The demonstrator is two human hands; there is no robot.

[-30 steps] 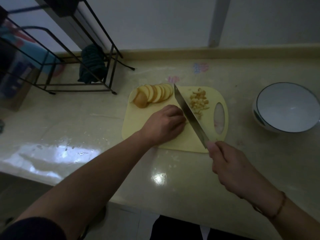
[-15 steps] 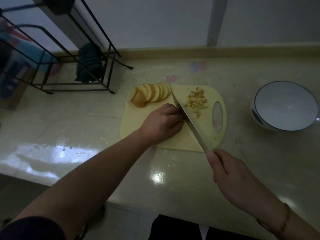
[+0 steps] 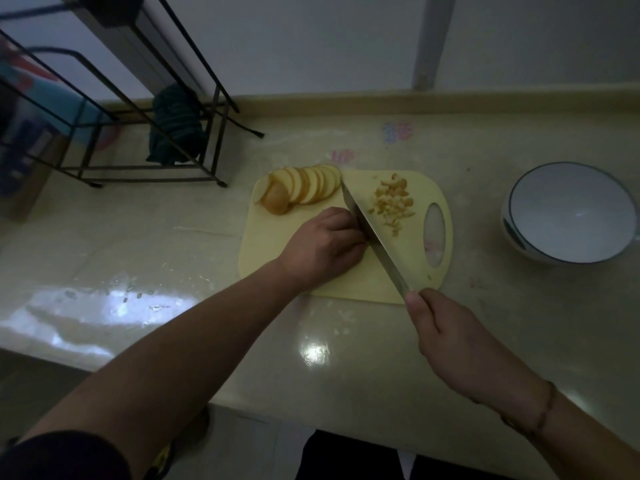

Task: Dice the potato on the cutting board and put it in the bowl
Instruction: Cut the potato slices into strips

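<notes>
Left hand curled, pinning potato hidden beneath it. Right hand grips knife, blade against left knuckles. Slices beyond left hand; dice beyond blade.

A home kitchen: glossy countertop, cutting board, black dish rack

Open table strip btwn cutting board and bowl: room for hand to pass. Knife lies diagonally across board, splits it; dice pile on right part, fanned slices at far left corner. Left hand sits mid-board against blade. Right hand on handle at near edge. Wire rack w/ dark cloth blocks far left. Wide bare table near left.
</notes>
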